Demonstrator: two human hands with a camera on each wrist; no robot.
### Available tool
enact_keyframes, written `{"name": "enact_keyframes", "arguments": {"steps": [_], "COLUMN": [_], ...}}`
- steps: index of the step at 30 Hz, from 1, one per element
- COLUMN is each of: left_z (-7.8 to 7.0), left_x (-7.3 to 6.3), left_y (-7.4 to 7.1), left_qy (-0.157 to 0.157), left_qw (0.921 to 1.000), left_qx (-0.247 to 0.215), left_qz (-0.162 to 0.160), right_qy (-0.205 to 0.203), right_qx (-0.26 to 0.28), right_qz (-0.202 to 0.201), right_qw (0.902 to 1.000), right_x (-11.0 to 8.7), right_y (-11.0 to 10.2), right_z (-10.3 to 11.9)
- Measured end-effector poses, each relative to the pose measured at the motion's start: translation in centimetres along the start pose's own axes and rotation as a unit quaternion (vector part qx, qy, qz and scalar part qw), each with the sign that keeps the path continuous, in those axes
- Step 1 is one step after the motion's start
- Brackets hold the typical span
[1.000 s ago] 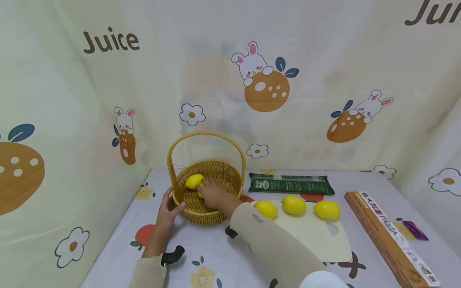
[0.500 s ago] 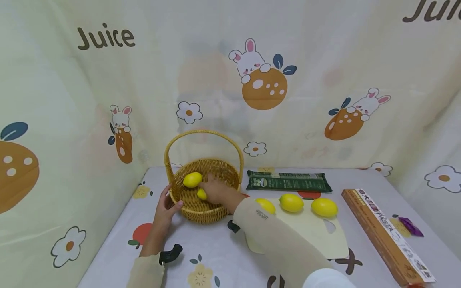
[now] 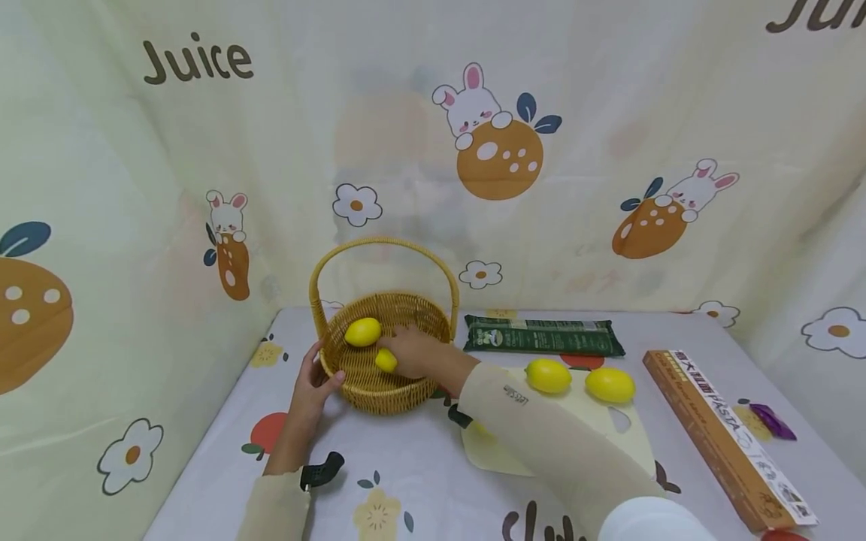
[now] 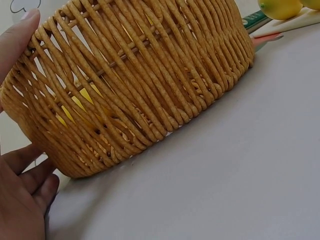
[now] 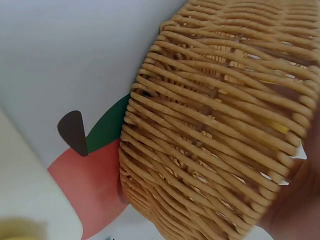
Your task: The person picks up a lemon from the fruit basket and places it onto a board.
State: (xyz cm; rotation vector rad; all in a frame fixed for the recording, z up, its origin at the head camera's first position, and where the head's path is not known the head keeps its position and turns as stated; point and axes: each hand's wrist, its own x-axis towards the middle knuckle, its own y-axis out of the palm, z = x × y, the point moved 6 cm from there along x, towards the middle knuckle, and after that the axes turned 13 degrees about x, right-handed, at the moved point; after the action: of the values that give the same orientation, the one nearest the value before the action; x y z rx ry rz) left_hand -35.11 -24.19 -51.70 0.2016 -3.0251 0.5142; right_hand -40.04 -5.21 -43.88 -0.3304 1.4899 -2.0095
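A wicker basket (image 3: 386, 402) with a tall arched handle stands at the left of the table. My left hand (image 3: 313, 383) grips its left side, thumb over the rim and fingers against the outer wall, as the left wrist view shows. My right hand (image 3: 416, 353) is inside the basket and holds a lemon (image 3: 386, 360), whose end shows past the fingers. Another lemon (image 3: 363, 331) lies at the basket's left inside. In the right wrist view, the basket's weave (image 5: 210, 110) covers most of the right hand.
Right of the basket lies a cream cutting board (image 3: 575, 436) with two lemons in plain view; my right sleeve mostly hides another yellow patch there. Behind it is a green packet (image 3: 544, 336). Further right lie a pasta box (image 3: 727, 439) and a small purple wrapper (image 3: 773, 421).
My right hand has shifted a little to the right inside the basket, with the held lemon. The sleeve now covers the board's left lemon. My left hand stays on the basket.
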Motion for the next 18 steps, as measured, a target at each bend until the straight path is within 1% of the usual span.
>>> {"name": "enact_keyframes", "arguments": {"steps": [5,10,14,18], "left_z": [-0.1,-0.2,-0.1,-0.1], "left_x": [0.3,0.2,0.1,0.1], "left_y": [0.0,0.1,0.0,-0.1], "left_qy": [0.007,0.005,0.002,-0.006], "left_qw": [1.0,1.0,0.9999,0.9998], "left_qx": [0.004,-0.006,-0.016,-0.019], "left_qz": [-0.004,0.0,0.002,0.007], "right_qy": [-0.032,-0.056,-0.054,-0.052], "right_qx": [0.031,0.041,0.048,0.045], "right_qz": [0.009,0.021,0.022,0.009], "right_qw": [0.9989,0.9974,0.9971,0.9976], "right_x": [-1.4,-3.3,-4.9,-6.3], "right_y": [-1.3,-2.4,-3.2,-4.0], "right_z": [0.2,0.1,-0.3,-0.8]}}
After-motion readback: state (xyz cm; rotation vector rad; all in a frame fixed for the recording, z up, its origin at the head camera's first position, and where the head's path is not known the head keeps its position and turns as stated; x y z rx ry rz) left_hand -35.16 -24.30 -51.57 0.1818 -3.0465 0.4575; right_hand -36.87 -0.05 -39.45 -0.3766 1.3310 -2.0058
